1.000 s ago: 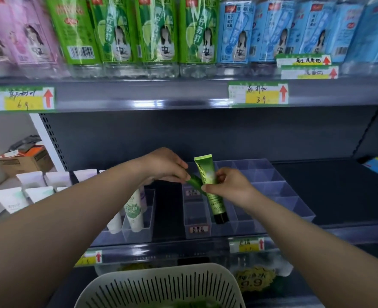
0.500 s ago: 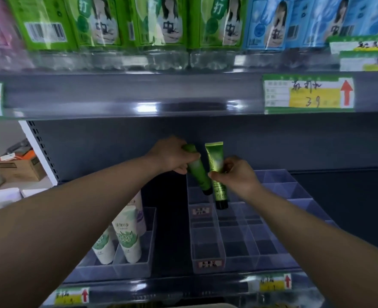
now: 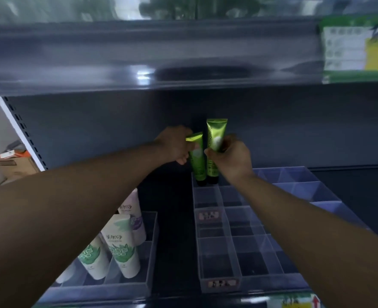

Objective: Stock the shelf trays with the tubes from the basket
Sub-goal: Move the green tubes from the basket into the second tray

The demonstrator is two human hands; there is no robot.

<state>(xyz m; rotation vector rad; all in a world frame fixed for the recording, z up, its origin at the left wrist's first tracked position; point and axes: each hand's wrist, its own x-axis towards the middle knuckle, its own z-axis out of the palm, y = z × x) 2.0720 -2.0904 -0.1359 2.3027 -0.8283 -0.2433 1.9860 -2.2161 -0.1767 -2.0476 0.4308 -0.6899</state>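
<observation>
Two green tubes stand upright, caps down, at the back of the clear divided tray (image 3: 219, 283) on the shelf. My left hand (image 3: 174, 145) grips the shorter-looking left tube (image 3: 197, 161) near its top. My right hand (image 3: 232, 158) holds the right tube (image 3: 215, 138) around its middle. Both tubes' black caps dip into the tray's rearmost compartments, side by side and touching. The tray's nearer compartments hold nothing. The basket is out of view.
A second clear tray (image 3: 148, 252) at the lower left holds white tubes (image 3: 122, 245) with green and purple prints. The upper shelf's edge (image 3: 139, 63) overhangs closely, with a price label (image 3: 359, 47) at right. A cardboard box (image 3: 12, 167) sits far left.
Both hands have reached further back into the shelf. The left tube has swung from tilted to upright, and both tubes have gone down into the tray's back compartments. The view has moved closer.
</observation>
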